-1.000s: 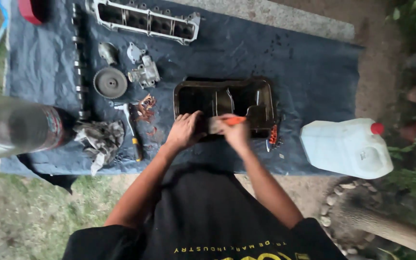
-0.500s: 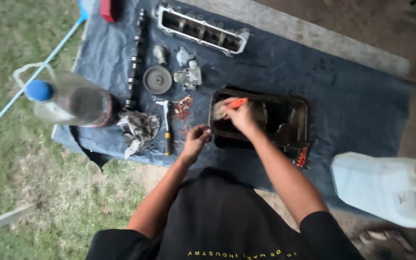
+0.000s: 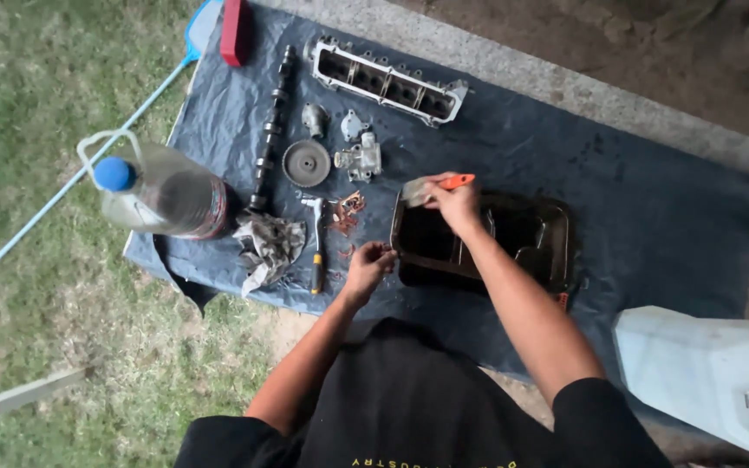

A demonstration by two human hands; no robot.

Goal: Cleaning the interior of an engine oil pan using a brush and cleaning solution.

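The person crouches at the near edge of a blue tarp [image 3: 652,217], spread to keep oily parts off the grass. The left hand [image 3: 369,264] sits loosely curled, grasping nothing, just beside the near-left corner of the black pan [image 3: 530,238], probably to steady it. The right hand [image 3: 452,201] is clenched around a brush [image 3: 435,186] with an orange handle, its bristles held at the pan's far-left rim (an angle that suits scrubbing the edge). Left of the pan lie a hammer [image 3: 315,251], a crumpled rag [image 3: 268,247] and a plastic bottle [image 3: 162,191], all within easy reach. A white jug [image 3: 704,377] stands off the tarp to the right. Farther off are a gear [image 3: 306,162], a camshaft [image 3: 272,130] and a cylinder head [image 3: 387,80].

Against the frame half a second ago, the left hand has come closer to the pan, while the right holds the brush at much the same spot.
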